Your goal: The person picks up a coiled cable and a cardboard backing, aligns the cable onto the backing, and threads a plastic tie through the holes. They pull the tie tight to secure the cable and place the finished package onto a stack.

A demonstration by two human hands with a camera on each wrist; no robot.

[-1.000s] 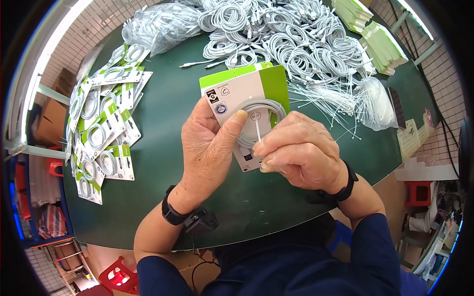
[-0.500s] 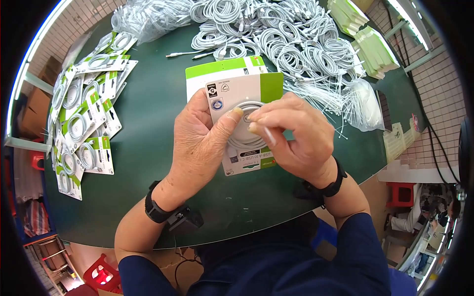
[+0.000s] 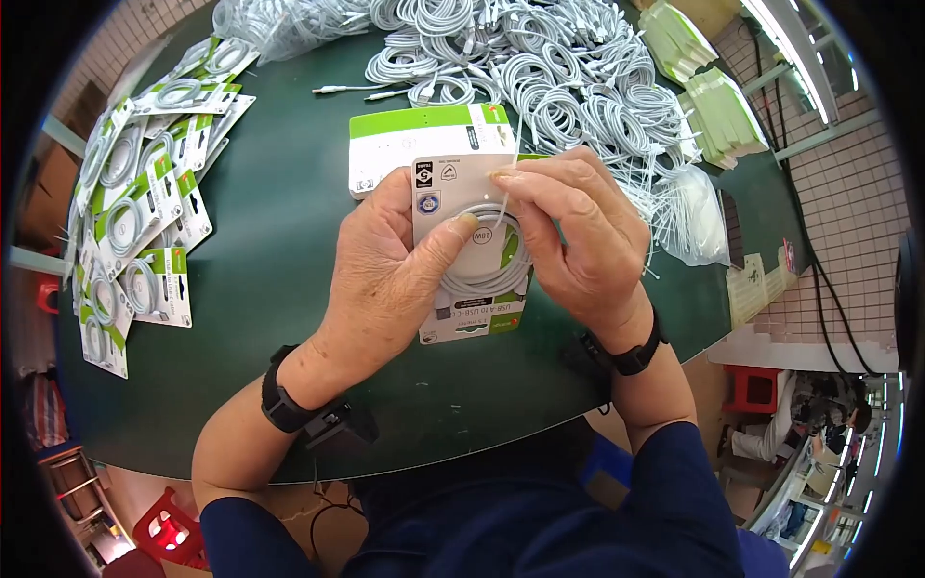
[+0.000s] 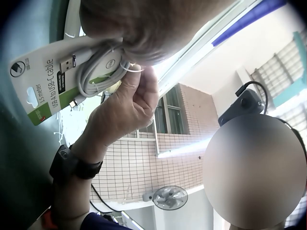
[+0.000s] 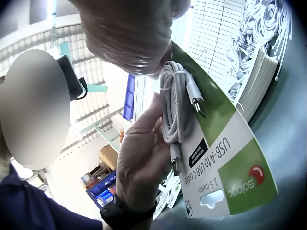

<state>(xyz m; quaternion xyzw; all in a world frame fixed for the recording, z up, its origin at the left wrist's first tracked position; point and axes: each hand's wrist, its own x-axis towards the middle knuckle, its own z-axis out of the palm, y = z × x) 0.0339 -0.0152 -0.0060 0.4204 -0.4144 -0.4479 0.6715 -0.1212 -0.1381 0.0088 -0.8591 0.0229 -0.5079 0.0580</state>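
My left hand [image 3: 381, 270] holds a white and green cable card [image 3: 462, 171], its thumb pressing on a coiled grey USB cable [image 3: 487, 286] lying against the card. Between thumb and forefinger, my right hand [image 3: 588, 226] pinches a thin white cable tie [image 3: 520, 140] just above the coil. The tie's upper end sticks up past the fingertips. In the left wrist view the tie bends in a curve by the right fingertips. The right wrist view shows the USB plug [image 5: 175, 163] and USB-C plug [image 5: 196, 103] against the printed card front.
Behind the held card, more flat cards [image 3: 385, 149] lie on the dark green table [image 3: 279, 241]. Carded cables [image 3: 145, 222] are piled at left. Loose coiled cables [image 3: 549, 67] heap at the back, with cable ties, a plastic bag [image 3: 694, 222] and stacked cards [image 3: 723, 116] at right.
The right hand has moved up from the middle of the coil to its upper edge, drawing the tie's end upward. The left hand keeps its grip while the view shifts.
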